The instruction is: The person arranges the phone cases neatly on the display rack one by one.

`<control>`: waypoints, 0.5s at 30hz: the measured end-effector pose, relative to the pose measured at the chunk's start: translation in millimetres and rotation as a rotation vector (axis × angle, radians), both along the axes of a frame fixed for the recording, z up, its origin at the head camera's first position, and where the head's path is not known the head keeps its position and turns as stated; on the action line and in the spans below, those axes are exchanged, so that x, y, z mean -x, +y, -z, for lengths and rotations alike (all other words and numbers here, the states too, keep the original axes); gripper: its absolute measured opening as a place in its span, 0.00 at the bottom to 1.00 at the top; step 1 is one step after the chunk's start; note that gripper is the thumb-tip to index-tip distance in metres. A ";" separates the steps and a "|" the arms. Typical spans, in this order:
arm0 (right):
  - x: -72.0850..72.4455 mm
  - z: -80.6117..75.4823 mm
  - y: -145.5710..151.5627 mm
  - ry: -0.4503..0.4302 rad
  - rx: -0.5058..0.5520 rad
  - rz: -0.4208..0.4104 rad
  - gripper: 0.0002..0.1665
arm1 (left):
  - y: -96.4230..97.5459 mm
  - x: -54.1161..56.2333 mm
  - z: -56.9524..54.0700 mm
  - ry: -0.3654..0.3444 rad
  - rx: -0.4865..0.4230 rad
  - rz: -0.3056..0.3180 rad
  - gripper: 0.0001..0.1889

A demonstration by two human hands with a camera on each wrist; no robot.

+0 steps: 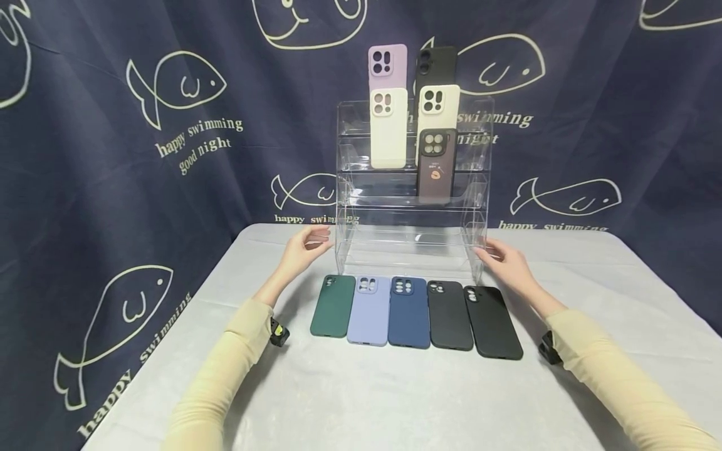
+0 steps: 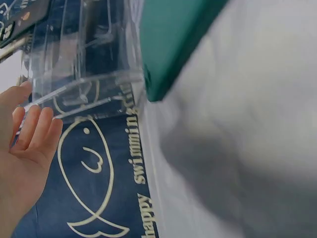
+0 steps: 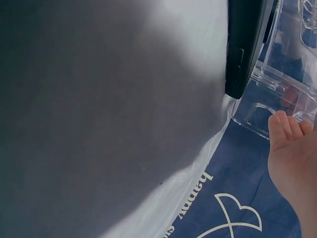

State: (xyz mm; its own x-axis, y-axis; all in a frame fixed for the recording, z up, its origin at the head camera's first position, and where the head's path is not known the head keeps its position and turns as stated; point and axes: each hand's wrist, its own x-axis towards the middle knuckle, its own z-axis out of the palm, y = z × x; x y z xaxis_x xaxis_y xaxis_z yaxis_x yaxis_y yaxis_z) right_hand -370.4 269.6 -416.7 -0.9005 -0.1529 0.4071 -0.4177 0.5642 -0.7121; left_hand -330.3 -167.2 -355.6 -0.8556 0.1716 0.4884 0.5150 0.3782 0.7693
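Note:
A clear tiered display stand (image 1: 406, 254) rises at the back of the table, with my hands at its two sides. My left hand (image 1: 306, 250) is beside the left panel, fingers loosely extended. On the other side, my right hand (image 1: 507, 264) has its fingertips right at the right panel. Phone cases stand in the upper tiers: purple (image 1: 395, 72), white (image 1: 388, 141), black (image 1: 442, 66), another white (image 1: 445, 113) and a dark translucent one (image 1: 437, 169). In front lie cases in green (image 1: 333, 307), lavender (image 1: 369, 313), blue (image 1: 408, 313), dark grey (image 1: 450, 316) and black (image 1: 493, 322).
The table (image 1: 361, 401) has a light grey cloth that reaches a dark blue curtain (image 1: 186, 207) printed with fish and words. The row of flat cases lies close along the stand's front edge. A wrist camera (image 1: 279, 332) sits under the left sleeve.

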 end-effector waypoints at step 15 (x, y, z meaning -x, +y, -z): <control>-4.8 -3.8 -1.5 0.005 0.009 -0.002 0.28 | -34.1 20.2 47.9 -0.065 0.140 0.001 0.25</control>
State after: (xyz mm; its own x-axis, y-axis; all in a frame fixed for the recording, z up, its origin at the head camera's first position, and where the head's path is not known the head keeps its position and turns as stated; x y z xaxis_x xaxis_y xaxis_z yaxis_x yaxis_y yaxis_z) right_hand -365.6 268.1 -412.9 -0.8981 -0.1514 0.4129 -0.4226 0.5570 -0.7150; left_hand -350.5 -201.3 -403.5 -0.8846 0.2350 0.4027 0.4658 0.4839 0.7408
